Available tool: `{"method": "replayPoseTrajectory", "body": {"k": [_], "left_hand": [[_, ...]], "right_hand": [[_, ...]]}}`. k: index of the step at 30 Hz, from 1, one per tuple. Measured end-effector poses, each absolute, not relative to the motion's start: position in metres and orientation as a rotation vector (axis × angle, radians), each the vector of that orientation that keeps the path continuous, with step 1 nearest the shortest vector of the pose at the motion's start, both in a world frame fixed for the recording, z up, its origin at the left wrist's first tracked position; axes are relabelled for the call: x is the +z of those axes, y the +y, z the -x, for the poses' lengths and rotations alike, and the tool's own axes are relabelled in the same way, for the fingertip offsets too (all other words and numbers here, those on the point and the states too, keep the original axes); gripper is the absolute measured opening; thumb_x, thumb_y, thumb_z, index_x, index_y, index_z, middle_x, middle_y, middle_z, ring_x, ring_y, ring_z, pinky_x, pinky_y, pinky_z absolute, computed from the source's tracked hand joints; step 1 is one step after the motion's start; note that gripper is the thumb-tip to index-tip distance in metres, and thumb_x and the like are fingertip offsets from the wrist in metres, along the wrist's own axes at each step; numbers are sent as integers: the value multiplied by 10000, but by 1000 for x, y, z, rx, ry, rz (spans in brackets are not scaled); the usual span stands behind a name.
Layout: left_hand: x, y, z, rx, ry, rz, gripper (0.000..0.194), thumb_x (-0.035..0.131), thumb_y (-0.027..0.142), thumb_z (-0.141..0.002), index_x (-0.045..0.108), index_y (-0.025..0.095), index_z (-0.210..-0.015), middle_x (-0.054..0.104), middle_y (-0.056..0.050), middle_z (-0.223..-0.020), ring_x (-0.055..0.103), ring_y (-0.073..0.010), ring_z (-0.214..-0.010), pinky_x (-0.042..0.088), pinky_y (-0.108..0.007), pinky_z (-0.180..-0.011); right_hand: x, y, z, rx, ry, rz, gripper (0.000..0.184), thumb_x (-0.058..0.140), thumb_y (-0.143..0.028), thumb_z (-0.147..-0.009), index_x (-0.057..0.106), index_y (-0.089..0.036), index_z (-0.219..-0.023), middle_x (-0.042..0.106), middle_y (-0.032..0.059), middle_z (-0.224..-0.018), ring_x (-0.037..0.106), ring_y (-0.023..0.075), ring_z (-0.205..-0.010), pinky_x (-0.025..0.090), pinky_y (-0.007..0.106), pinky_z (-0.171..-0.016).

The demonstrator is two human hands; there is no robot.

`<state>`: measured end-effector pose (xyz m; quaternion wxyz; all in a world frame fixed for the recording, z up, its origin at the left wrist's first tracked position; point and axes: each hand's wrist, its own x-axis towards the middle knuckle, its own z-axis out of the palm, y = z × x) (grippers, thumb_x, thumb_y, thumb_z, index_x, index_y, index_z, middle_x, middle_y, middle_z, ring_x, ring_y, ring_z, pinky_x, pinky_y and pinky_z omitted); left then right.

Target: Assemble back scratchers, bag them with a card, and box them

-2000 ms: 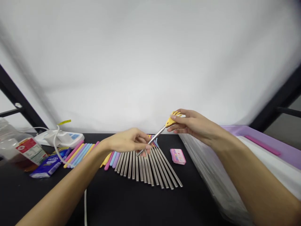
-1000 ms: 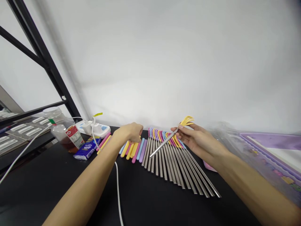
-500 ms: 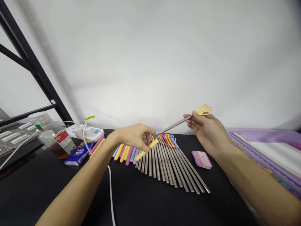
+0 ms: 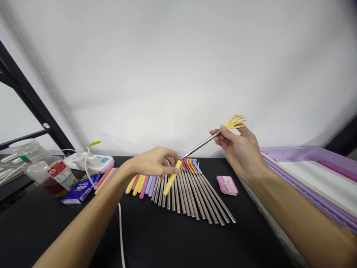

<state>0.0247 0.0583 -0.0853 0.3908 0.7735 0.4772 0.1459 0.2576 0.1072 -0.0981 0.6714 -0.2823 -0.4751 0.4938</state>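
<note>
The left grip (image 4: pixel 156 162) is pinched narrow on a yellow sleeve (image 4: pixel 170 182); the right grip (image 4: pixel 244 149) holds a metal rod (image 4: pixel 199 145) just below its yellow claw (image 4: pixel 233 122). The rod slants down toward the sleeve's upper end; whether they touch, I cannot tell.

The rod looks light, stiff and slick, best held near the claw's base; the claw's thin prongs may bend, so keep force off them. The sleeve looks light and slightly soft, best taken mid-length with both ends free.

Below the left grip, fanned rods (image 4: pixel 220 201) lie close on the desk (image 4: pixel 167 242), with loose sleeves (image 4: pixel 152 186) left of them. Below the right grip sits a pink pack (image 4: pixel 228 185); farther right, a purple rim (image 4: pixel 295 152). Behind both grips stands the wall (image 4: pixel 178 74), so moves seem easiest raised and toward the person.
</note>
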Motion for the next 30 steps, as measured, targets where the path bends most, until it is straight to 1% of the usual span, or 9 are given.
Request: {"method": "replayPoseTrajectory", "body": {"k": [2,5,9,12,15,17,24,28,30], "left_hand": [[-88,61,-24,399,1224,-1969,405,617,436,-846,589,137,-1118,692,-74,-867,627,-138,-630,480,-251,-557],[-91,62,-22,421,1276,-2092,362,585,441,-872,610,137,-1067,693,-63,-822,632,-156,-695,476,-259,-597],[-89,60,-22,444,1288,-2240,360,501,463,-924,604,166,-1099,696,-70,-949,650,-166,-805,477,-262,-680],[-87,58,-22,411,1226,-2162,381,417,484,-960,552,182,-1149,662,-67,-975,650,-139,-716,480,-253,-636],[-85,57,-23,405,1179,-2157,365,417,474,-961,545,185,-1144,637,-40,-881,600,-115,-632,461,-247,-604],[-83,56,-24,478,1177,-2175,350,430,460,-958,559,178,-1122,632,-34,-835,579,-119,-650,436,-243,-595],[-77,52,-33,730,1158,-2003,331,501,453,-928,614,162,-1039,605,-27,-829,539,-100,-682,405,-220,-570],[-79,56,-37,737,1040,-1845,323,532,442,-923,632,141,-986,529,1,-705,427,-59,-560,312,-185,-470],[-80,57,-39,728,987,-1781,347,538,459,-918,636,133,-989,519,2,-688,353,-40,-499,256,-183,-428]], "right_hand": [[-99,106,-257,1105,-1087,624,204,735,-218,-777,548,-208,-857,715,26,-773,611,115,-679,487,233,-665],[-99,105,-256,1096,-1102,610,223,745,-227,-775,545,-211,-872,714,23,-786,629,123,-705,488,239,-672],[-98,107,-258,1077,-1075,609,247,765,-218,-751,543,-214,-859,693,7,-747,633,122,-687,487,223,-630],[-96,108,-262,1102,-1037,666,233,762,-193,-741,544,-207,-824,692,18,-746,628,117,-671,494,206,-604],[-93,110,-266,1159,-1041,689,226,754,-164,-736,540,-207,-796,686,14,-740,636,120,-698,508,194,-602],[-91,112,-270,1182,-1054,667,231,765,-170,-730,541,-208,-776,686,15,-751,638,124,-715,521,196,-610],[-87,117,-276,1155,-1098,541,205,782,-208,-724,579,-206,-754,678,6,-784,609,106,-698,522,193,-618],[-86,111,-272,1171,-1168,484,203,776,-232,-736,580,-204,-778,684,9,-798,578,97,-676,505,201,-636],[-88,109,-269,1187,-1197,470,208,774,-251,-740,578,-212,-799,679,0,-804,572,97,-666,501,213,-649]]}}
